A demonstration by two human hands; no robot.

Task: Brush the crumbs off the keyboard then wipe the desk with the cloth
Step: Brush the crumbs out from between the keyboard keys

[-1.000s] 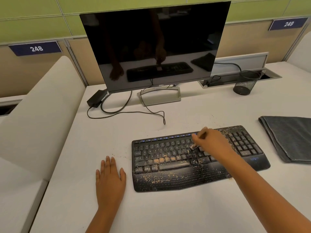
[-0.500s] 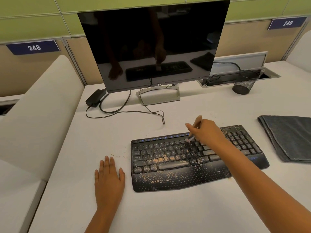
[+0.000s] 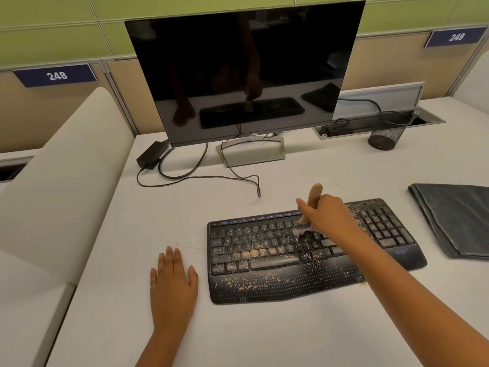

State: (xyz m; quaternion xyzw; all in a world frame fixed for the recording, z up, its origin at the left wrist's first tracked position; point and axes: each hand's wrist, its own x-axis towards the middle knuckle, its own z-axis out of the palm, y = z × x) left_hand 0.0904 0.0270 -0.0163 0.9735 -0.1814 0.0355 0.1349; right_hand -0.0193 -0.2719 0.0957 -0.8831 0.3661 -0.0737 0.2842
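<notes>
the right hand (image 3: 326, 217) grips a wooden-handled brush (image 3: 313, 197), its bristles blurred on the crumb-strewn keyboard (image 3: 304, 260) mid-bench (image 3: 264, 335); the key legends are too small to read. the left hand (image 3: 173, 287) lies flat beside it. the grey cloth (image 3: 457, 218) is cut off at right. readable: "dell" on the monitor (image 3: 243, 72), signs "248" (image 3: 56, 75) and "249" (image 3: 456, 37).

The right hand (image 3: 326, 217) has drawn back down from the top row, and the brush (image 3: 308, 210) it grips now stands more upright, wooden handle showing above the fingers, bristles on the middle keys of the keyboard (image 3: 264, 250).
</notes>
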